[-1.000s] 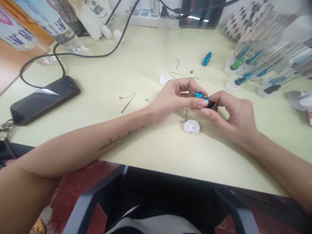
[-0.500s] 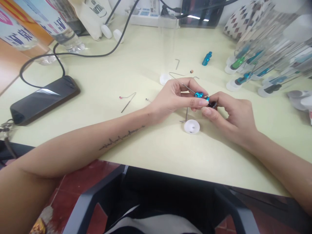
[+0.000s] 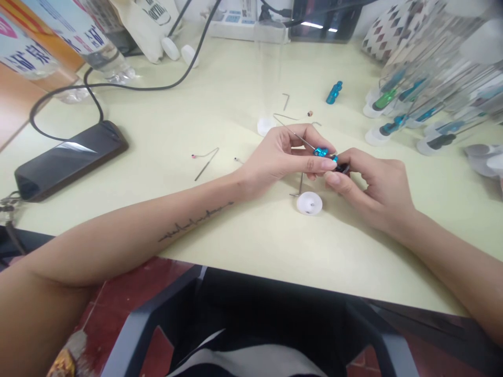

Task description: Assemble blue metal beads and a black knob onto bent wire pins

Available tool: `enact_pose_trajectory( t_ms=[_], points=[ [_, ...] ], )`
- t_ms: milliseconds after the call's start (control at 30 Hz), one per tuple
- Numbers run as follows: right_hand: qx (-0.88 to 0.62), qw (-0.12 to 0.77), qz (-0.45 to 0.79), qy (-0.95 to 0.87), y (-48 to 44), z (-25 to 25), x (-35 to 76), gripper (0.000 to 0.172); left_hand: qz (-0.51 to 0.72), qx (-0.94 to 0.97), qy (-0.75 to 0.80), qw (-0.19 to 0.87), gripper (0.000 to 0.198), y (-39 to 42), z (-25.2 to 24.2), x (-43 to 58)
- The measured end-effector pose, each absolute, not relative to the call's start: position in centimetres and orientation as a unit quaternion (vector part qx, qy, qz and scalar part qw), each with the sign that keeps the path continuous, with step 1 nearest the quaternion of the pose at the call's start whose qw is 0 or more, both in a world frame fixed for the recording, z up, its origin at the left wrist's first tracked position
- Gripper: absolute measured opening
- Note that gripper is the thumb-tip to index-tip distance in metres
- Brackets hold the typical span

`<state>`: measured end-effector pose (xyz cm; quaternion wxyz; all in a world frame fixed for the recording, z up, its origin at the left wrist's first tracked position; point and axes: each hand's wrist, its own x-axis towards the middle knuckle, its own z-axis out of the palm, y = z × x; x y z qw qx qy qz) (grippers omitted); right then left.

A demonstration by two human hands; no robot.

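Open room on the table between the near edge and the 2 hands, with the edge slanting lower to the right and the left forearm lying across it. More open room beyond the left forearm, out to the looping cable and the black device by the left side. Tighter on the right, crowded toward the far corner by a cluster of clear tubes, well apart from the right hand. Bounded at the back by a power strip.

Near the left hand, on its far side, 1 upright tube on a white base. Beside that, a hex key; farther right, 1 loose blue piece. Left of the wrist, a bent rod. Below the fingers, 1 white cap with a small dark spot near its middle.

Held above the table, between the 2 hands: the handle, glossy bright blue, notched, partly covered by the left thumb. Fitted with a thin wire, slanting up and leftward over the left hand. Clamped on the handle with left thumb and fingers; pinching the black end with right thumb and index. Cannot tell exactly how joined.
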<state>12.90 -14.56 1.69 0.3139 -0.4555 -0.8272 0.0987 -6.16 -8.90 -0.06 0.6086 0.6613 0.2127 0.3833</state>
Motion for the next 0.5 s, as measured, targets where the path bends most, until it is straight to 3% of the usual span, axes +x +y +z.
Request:
enact_pose_trajectory(
  t_ms=[500],
  points=[
    [-0.463,0.302,0.112,-0.826,-14.56,1.75,12.79,0.025,0.380,0.656,0.211,0.617,0.029,-8.96,0.12,-6.12]
  ],
)
